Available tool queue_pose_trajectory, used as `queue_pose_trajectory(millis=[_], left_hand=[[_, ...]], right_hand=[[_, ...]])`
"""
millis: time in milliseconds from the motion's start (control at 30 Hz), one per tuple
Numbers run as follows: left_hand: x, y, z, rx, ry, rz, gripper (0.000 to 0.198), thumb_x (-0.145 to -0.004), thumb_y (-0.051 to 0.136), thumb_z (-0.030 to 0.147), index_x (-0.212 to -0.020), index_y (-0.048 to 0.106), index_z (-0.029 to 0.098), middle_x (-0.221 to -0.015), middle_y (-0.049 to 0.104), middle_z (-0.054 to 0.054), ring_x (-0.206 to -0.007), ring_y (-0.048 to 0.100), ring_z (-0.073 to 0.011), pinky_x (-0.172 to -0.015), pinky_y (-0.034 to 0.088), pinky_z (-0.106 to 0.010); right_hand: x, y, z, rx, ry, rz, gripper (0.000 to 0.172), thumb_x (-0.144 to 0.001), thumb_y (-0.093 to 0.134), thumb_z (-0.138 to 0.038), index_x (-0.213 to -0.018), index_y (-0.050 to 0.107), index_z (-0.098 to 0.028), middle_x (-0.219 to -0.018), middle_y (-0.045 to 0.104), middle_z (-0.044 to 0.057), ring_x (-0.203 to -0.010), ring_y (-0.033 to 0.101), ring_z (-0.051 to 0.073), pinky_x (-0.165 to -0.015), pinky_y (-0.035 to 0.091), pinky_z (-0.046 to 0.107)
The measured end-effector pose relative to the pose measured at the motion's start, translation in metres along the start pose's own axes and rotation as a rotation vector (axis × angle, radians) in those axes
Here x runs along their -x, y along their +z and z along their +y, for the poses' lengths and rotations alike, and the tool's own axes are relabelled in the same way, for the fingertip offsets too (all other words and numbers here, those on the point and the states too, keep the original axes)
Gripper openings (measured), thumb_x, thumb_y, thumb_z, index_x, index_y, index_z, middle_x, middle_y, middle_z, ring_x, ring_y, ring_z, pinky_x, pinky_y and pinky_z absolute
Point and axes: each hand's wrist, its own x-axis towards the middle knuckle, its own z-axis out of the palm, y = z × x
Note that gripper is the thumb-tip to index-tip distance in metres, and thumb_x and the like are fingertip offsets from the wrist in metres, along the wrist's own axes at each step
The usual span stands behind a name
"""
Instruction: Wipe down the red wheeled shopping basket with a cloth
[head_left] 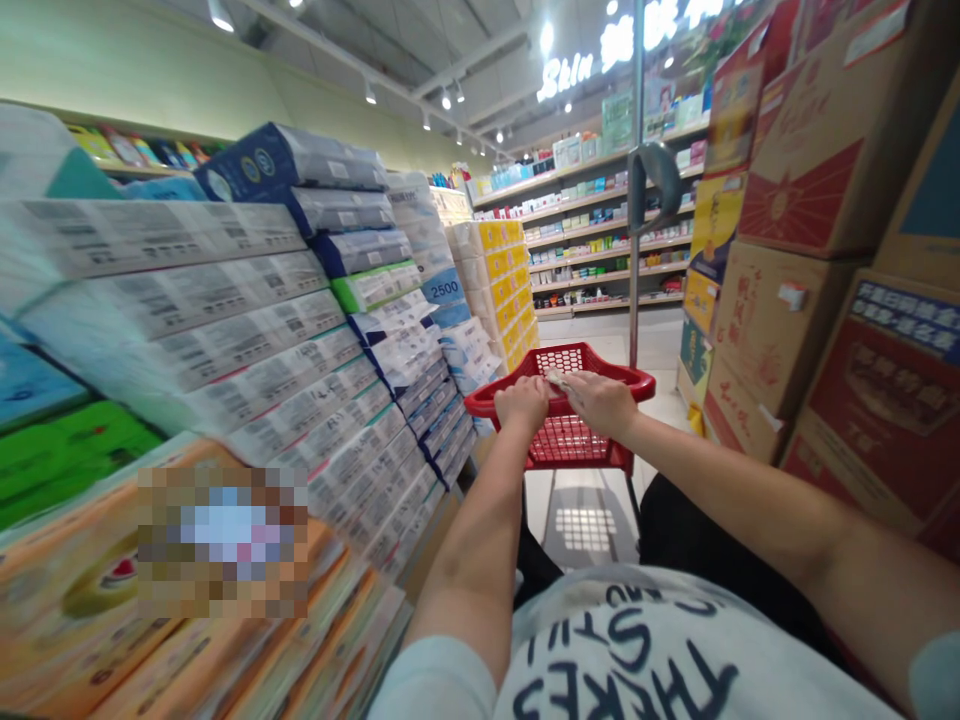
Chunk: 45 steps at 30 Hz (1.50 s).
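Ahead of me is a red plastic shopping cart point(645, 385) with a mesh basket on metal legs. My left hand point(523, 402) is closed over the near bar of the cart, knuckles up. Close beside it, my right hand point(601, 402) lies across the same bar, its fingers pointing left. A small crumpled pale piece of paper or tissue point(556, 379) shows at the fingertips of the right hand, between the two hands. The part of the bar under my palms is hidden.
Stacked tissue packs point(300, 345) rise close on the left, with orange packs point(67, 560) lower down. Cardboard boxes point(780, 310) are piled on the right. A metal pole point(634, 290) stands beyond the cart. Stocked shelves point(600, 215) line the back, across a tiled floor.
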Motion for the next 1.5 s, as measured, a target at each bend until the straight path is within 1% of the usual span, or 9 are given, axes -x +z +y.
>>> queue_pose_trajectory(millis=[267,367,533,633,700,967,1067,1300,1500], left_hand=[[0.000,0.000,0.001,-0.021,-0.017,-0.001,0.050,-0.098,0.015,0.037,-0.108,0.062,0.023,-0.115,0.064,-0.007,-0.099,0.063,-0.0230,-0.089,0.042,-0.041],[0.000,0.000,0.003,-0.017,-0.013,0.005,0.049,-0.098,0.016,0.037,-0.109,0.062,0.024,-0.114,0.065,-0.006,-0.098,0.063,-0.0231,-0.088,0.042,-0.041],[0.000,0.001,0.004,-0.002,-0.017,-0.006,0.049,-0.099,0.015,0.038,-0.111,0.061,0.027,-0.117,0.064,-0.005,-0.100,0.063,-0.0225,-0.090,0.041,-0.041],[0.000,0.001,0.003,-0.002,-0.006,0.004,0.049,-0.099,0.015,0.037,-0.110,0.061,0.027,-0.116,0.065,-0.004,-0.098,0.063,-0.0227,-0.089,0.042,-0.041],[-0.001,0.002,0.002,-0.002,0.005,0.014,0.048,-0.098,0.016,0.037,-0.109,0.062,0.027,-0.116,0.065,-0.004,-0.097,0.064,-0.0229,-0.088,0.042,-0.041],[-0.002,0.004,0.001,-0.010,-0.004,0.028,0.048,-0.098,0.017,0.037,-0.105,0.062,0.023,-0.112,0.066,-0.006,-0.096,0.064,-0.0238,-0.087,0.043,-0.041],[-0.001,0.004,0.002,-0.009,-0.001,0.014,0.049,-0.098,0.016,0.037,-0.108,0.062,0.024,-0.114,0.065,-0.006,-0.098,0.063,-0.0235,-0.088,0.042,-0.042],[0.000,0.002,0.002,-0.019,-0.001,0.018,0.049,-0.099,0.015,0.038,-0.111,0.062,0.028,-0.115,0.065,-0.003,-0.096,0.064,-0.0226,-0.086,0.042,-0.040],[0.000,0.003,-0.002,-0.026,0.014,0.039,0.046,-0.098,0.018,0.037,-0.109,0.062,0.028,-0.115,0.065,-0.003,-0.094,0.064,-0.0223,-0.084,0.043,-0.039]], right_hand=[[0.007,0.000,0.016,0.008,-0.311,-0.044,0.042,-0.091,0.047,-0.028,-0.132,0.056,-0.029,-0.139,0.052,0.007,-0.110,0.058,0.023,-0.095,0.044,0.038],[0.006,-0.001,0.013,0.012,-0.243,-0.037,0.044,-0.092,0.045,-0.027,-0.136,0.052,-0.028,-0.137,0.054,0.008,-0.109,0.059,0.022,-0.093,0.045,0.036],[-0.005,-0.004,-0.002,0.013,0.101,-0.040,0.042,-0.096,0.037,-0.032,-0.135,0.051,-0.024,-0.124,0.063,0.009,-0.098,0.064,0.020,-0.079,0.048,0.028],[-0.009,-0.004,-0.006,0.021,0.199,-0.075,0.040,-0.097,0.036,-0.035,-0.130,0.056,-0.024,-0.117,0.066,0.009,-0.091,0.066,0.020,-0.072,0.048,0.027],[-0.008,-0.003,-0.004,0.013,0.163,-0.062,0.040,-0.097,0.036,-0.034,-0.131,0.055,-0.024,-0.118,0.066,0.009,-0.093,0.065,0.020,-0.074,0.047,0.027],[0.011,-0.001,0.017,0.018,-0.297,-0.023,0.042,-0.095,0.039,-0.028,-0.133,0.056,-0.025,-0.135,0.056,0.008,-0.106,0.058,0.022,-0.095,0.043,0.038],[0.009,0.000,0.015,0.030,-0.265,0.035,0.045,-0.095,0.038,-0.025,-0.139,0.049,-0.023,-0.133,0.057,0.009,-0.106,0.059,0.022,-0.091,0.045,0.035],[-0.008,-0.001,-0.007,0.032,0.164,-0.022,0.038,-0.096,0.038,-0.030,-0.127,0.058,-0.019,-0.110,0.068,0.010,-0.087,0.066,0.019,-0.072,0.049,0.027],[0.002,0.001,0.003,0.004,-0.106,0.042,0.043,-0.093,0.042,-0.026,-0.134,0.052,-0.021,-0.124,0.063,0.009,-0.098,0.062,0.020,-0.085,0.048,0.030]])
